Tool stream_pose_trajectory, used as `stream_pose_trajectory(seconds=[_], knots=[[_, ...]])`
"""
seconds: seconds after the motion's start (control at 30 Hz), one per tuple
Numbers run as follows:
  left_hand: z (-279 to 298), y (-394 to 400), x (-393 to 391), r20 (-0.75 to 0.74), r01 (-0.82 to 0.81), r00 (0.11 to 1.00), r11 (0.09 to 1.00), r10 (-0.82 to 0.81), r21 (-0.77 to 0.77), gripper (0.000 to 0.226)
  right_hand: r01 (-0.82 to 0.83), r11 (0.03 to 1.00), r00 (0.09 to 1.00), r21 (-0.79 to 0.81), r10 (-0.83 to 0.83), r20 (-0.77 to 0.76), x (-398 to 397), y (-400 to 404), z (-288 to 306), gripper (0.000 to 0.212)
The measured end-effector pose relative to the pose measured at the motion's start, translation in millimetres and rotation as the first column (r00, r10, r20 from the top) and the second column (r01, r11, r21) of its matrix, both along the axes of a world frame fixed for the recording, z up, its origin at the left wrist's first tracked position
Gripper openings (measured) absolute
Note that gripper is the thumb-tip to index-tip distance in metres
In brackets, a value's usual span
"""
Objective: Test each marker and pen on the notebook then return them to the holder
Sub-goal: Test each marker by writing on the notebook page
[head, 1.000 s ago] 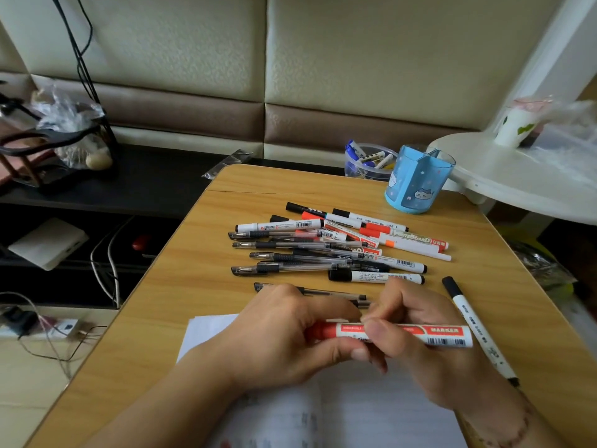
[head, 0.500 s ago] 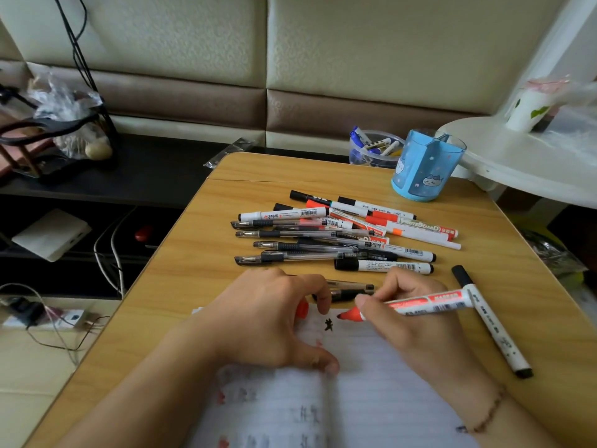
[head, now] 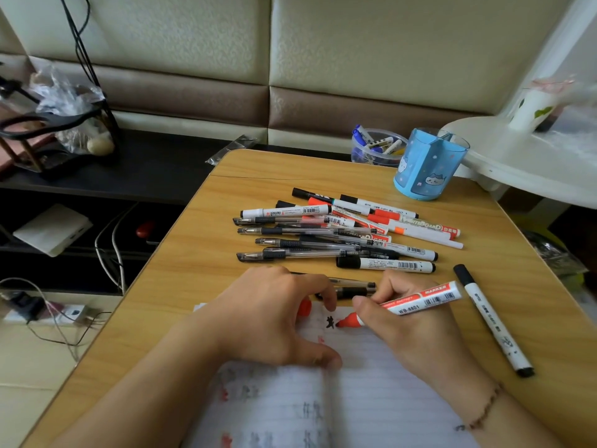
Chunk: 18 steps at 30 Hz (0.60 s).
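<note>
- The left hand [head: 274,315] lies on the left page of the open lined white notebook [head: 381,392] at the near edge of the light wooden table [head: 193,253], thumb pressed near the fold; its curled fingers hold a red marker cap [head: 304,308], which shows only partly beneath them.
- A heap of clear gel pens and white-barrelled markers [head: 339,234] lies across the middle of the table, beyond both hands, with two more pens just behind the fingers.
- The right hand [head: 410,321] grips the uncapped red whiteboard marker with a white barrel [head: 416,302], its red tip touching the top of the right page beside a small black scribble.
- A single white marker with a black cap [head: 492,318] lies near the table's right edge, just beside the right hand.
- The blue plastic pen holder with cartoon cats [head: 426,163] stands upright at the far right corner, well apart from the hands.
</note>
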<state>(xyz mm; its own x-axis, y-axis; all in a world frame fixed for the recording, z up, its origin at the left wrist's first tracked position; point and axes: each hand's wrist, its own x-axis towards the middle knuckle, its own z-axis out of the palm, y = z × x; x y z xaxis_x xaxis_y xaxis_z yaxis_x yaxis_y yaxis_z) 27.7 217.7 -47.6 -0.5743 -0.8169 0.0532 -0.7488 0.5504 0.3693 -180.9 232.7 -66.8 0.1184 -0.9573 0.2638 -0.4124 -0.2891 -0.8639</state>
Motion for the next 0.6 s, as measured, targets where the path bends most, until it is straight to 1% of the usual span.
stream_pose_trajectory(seconds=[0.2, 0.33, 0.43, 0.5, 0.57, 0.6], knots=[[0.0, 0.5, 0.3, -0.019, 0.005, 1.0, 0.999, -0.006, -0.047, 0.062, 0.001, 1.0, 1.0, -0.001, -0.001, 0.0, 0.2, -0.1, 0.4, 0.037], [1.0, 1.0, -0.1, -0.043, 0.013, 0.999, 0.997, -0.017, -0.076, 0.061, 0.005, 0.999, 1.0, 0.038, -0.006, 0.029, 0.1, -0.7, 0.8, 0.039], [1.3, 1.9, -0.1, -0.064, 0.018, 0.998, 0.994, -0.024, -0.106, 0.063, 0.026, 0.998, 1.0, 0.053, -0.027, 0.01, 1.2, -1.5, 2.1, 0.038], [2.6, 2.9, -1.1, -0.069, 0.031, 0.997, 0.993, -0.039, -0.113, 0.065, 0.02, 0.994, 0.997, 0.109, -0.028, 0.07, 1.3, -2.2, 3.2, 0.04], [2.5, 3.4, -1.5, -0.086, 0.036, 0.995, 0.993, -0.046, -0.116, 0.067, -0.001, 0.99, 0.982, 0.141, -0.025, 0.185, 1.0, -0.7, 4.8, 0.039], [1.7, 3.4, -1.5, -0.107, 0.037, 0.993, 0.992, -0.05, -0.119, 0.065, -0.015, 0.989, 0.966, 0.148, -0.024, 0.258, -0.5, 0.6, 5.8, 0.034]])
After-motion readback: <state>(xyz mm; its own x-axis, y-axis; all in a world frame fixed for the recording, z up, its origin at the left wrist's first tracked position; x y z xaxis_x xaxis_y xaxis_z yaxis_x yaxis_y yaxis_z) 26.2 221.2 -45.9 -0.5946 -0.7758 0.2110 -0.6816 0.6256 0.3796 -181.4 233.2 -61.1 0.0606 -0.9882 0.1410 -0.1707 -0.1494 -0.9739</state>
